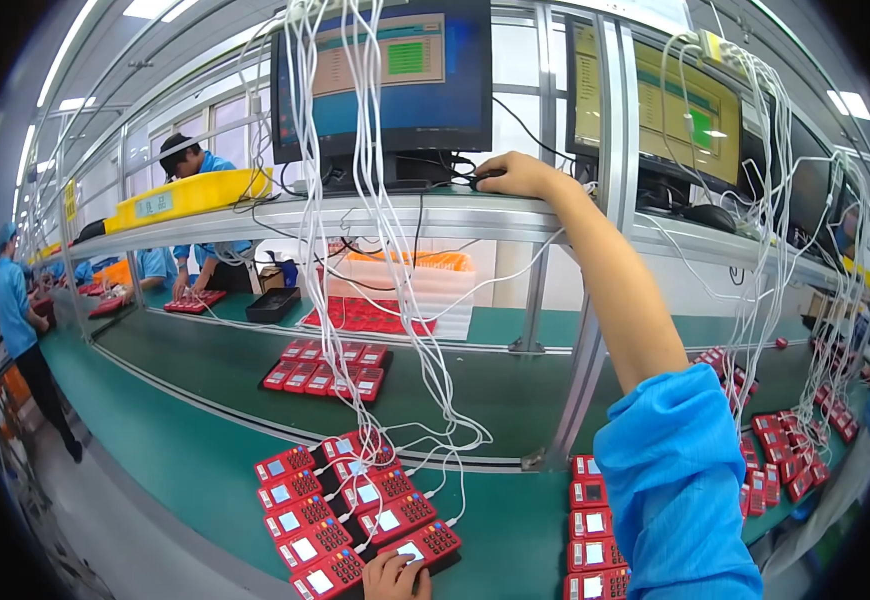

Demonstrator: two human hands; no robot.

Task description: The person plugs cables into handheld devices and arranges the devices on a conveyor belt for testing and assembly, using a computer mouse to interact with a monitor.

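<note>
My left hand (395, 578) is at the near edge, its fingers bent over the corner of a red payment terminal (435, 543) with a lit screen and dark keypad. A white cable runs from that terminal. More red terminals (300, 515) lie beside it in two slanted columns, many with lit screens and several with white cables (445, 390) plugged in. My right arm reaches up to the shelf, where my right hand (520, 176) is closed over a small black computer mouse (483, 181), mostly hidden by the fingers. A monitor (385, 85) with a green block on its screen stands just left of it.
Red terminals (323, 368) sit in a block on the dark green strip behind. A metal shelf frame (595, 300) and hanging cables cross the space ahead. A second monitor (690, 110) stands right; a yellow bin (190, 196) left. Other people (17, 300) work at the left.
</note>
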